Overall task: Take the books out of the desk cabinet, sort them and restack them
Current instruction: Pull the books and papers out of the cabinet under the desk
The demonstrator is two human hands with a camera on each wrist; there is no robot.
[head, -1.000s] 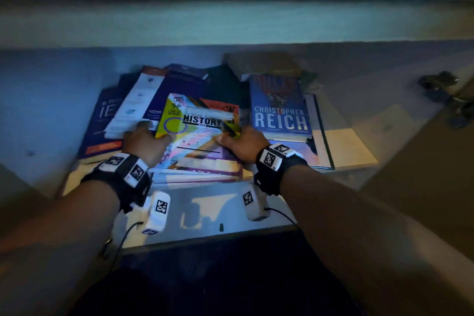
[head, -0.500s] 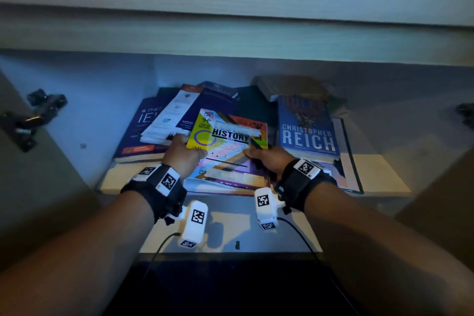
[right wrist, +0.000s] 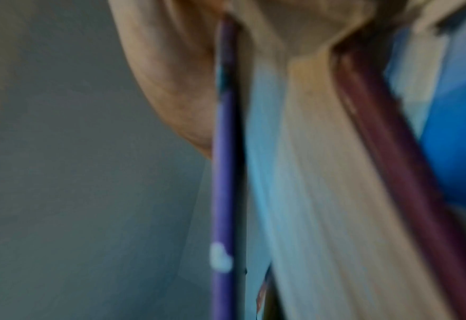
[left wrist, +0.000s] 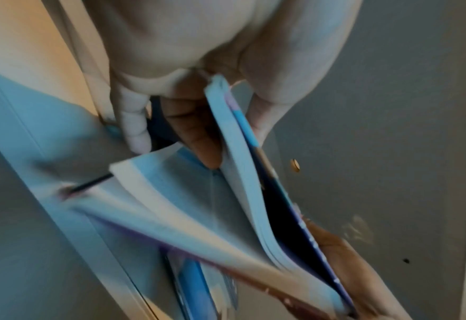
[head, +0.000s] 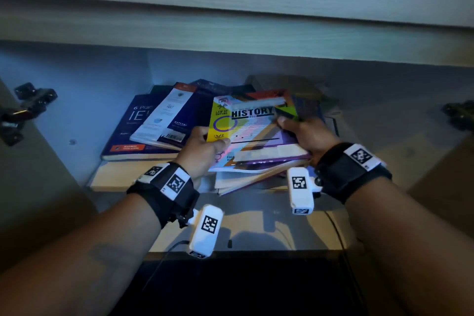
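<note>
Yellow, purple-striped history book (head: pixel 246 131); navy workbook (head: pixel 133 131)

A dark metal hinge (head: pixel 28 108) sits on the cabinet side wall, well to the left of the left hand. Another hinge (head: pixel 459 115) shows dimly, far right of the right hand.

History book (head: pixel 252 133) tops a stack (head: pixel 256 177) in the cabinet (head: pixel 77 110); overlapping books (head: pixel 143 131) lie left (flat).
</note>
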